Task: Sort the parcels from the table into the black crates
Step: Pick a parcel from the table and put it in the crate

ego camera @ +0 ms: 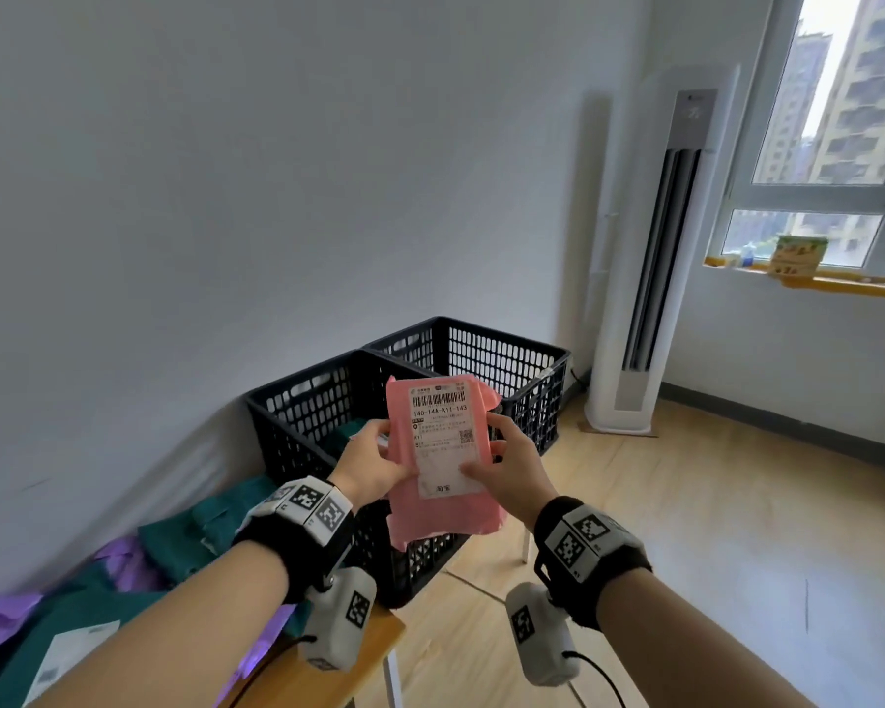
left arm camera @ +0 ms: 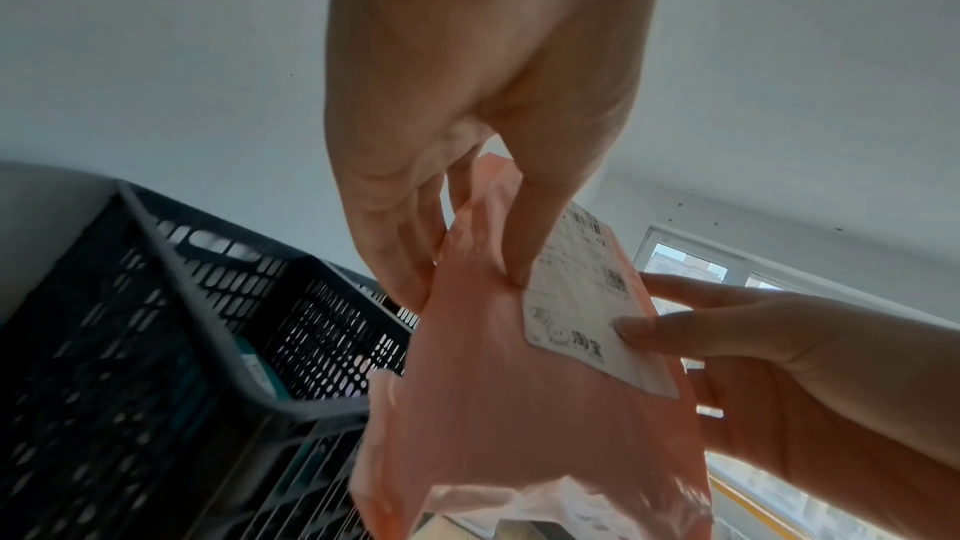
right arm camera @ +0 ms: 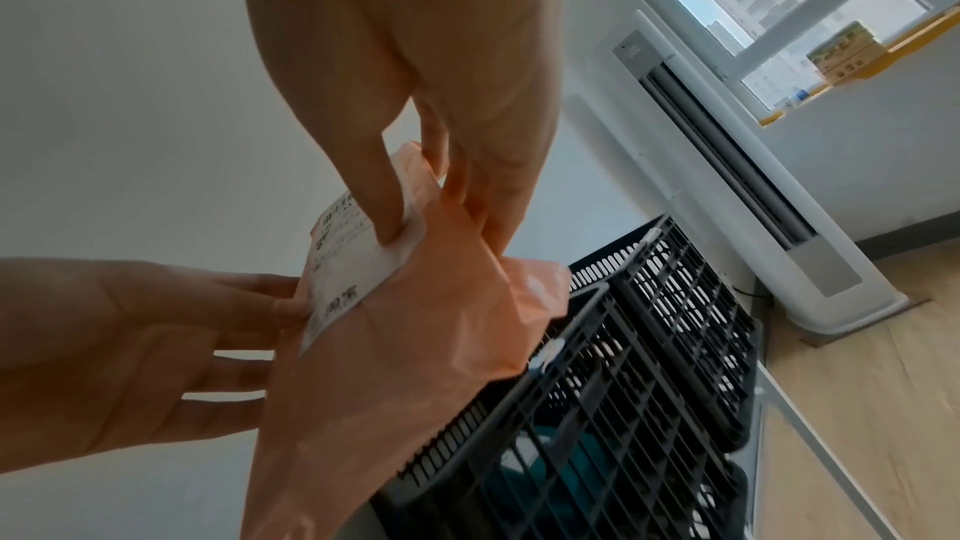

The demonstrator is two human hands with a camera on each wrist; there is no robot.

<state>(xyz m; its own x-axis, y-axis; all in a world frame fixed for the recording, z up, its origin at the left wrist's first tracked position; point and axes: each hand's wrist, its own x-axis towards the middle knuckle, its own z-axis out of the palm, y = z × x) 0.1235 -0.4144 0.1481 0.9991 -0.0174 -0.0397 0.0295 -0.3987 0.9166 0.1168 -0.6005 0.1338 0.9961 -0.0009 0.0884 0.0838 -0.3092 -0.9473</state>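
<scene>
I hold a pink parcel (ego camera: 443, 495) upright in front of me, its white shipping label (ego camera: 444, 436) facing me. My left hand (ego camera: 379, 459) pinches its left edge, thumb in front and fingers behind. My right hand (ego camera: 502, 465) pinches the right edge, thumb on the label's lower corner. The same pink parcel (left arm camera: 519, 405) (right arm camera: 395, 352) shows between both hands in the wrist views. Behind it stand two black crates: the near crate (ego camera: 297, 416) holds a teal parcel, the far crate (ego camera: 502, 360) is beside it.
Teal (ego camera: 210, 523) and purple (ego camera: 124, 559) parcels lie on the table at the lower left. A wooden table edge (ego camera: 364, 651) runs below my left wrist. A white standing air conditioner (ego camera: 650, 258) is at the right, with wooden floor (ego camera: 711, 503) and a window beyond.
</scene>
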